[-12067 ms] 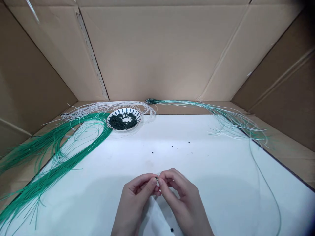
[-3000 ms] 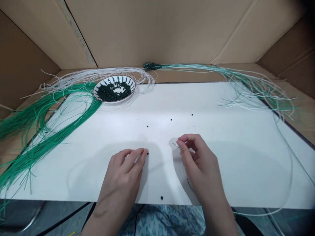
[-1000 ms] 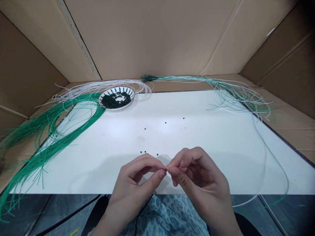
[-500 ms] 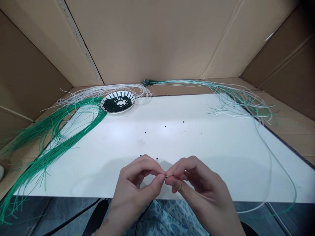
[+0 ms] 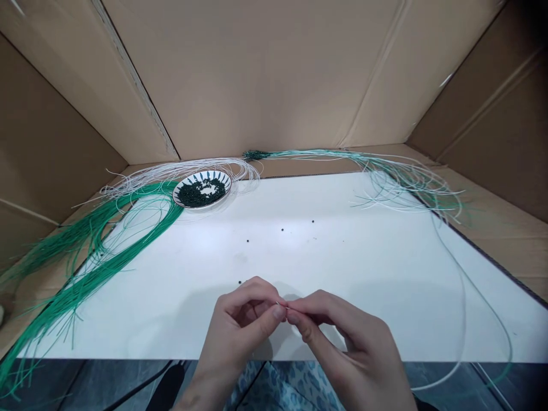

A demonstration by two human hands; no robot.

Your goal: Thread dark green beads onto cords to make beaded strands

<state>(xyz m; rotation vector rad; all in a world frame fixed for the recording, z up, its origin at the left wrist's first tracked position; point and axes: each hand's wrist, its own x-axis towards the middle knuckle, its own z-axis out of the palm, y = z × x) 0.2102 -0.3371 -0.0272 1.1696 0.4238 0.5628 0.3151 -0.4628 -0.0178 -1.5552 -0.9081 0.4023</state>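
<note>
My left hand (image 5: 244, 325) and my right hand (image 5: 342, 331) meet fingertip to fingertip above the front of the white board. Both are closed in a pinch on a thin white cord (image 5: 286, 308), and only a tiny pale bit of it shows between the fingers. Whether a bead sits on the cord there, I cannot tell. Beyond the hands, a few dark beads (image 5: 282, 230) lie scattered on the board. A white cord and a green cord (image 5: 492, 308) loop over the right front edge and run back behind my right forearm.
A patterned dish (image 5: 226, 197) of dark beads stands at the back left. Around it lie a green cord bundle (image 5: 124, 251) and a white cord bundle (image 5: 171, 167). Cords with a dark beaded end (image 5: 256, 154) stretch along the back. Cardboard walls (image 5: 265, 74) enclose the board (image 5: 377, 245).
The view has shifted slightly, so the board and dish appear lower. My right fingers are straighter and closer against the left fingertips. Both hands keep their pinch.
</note>
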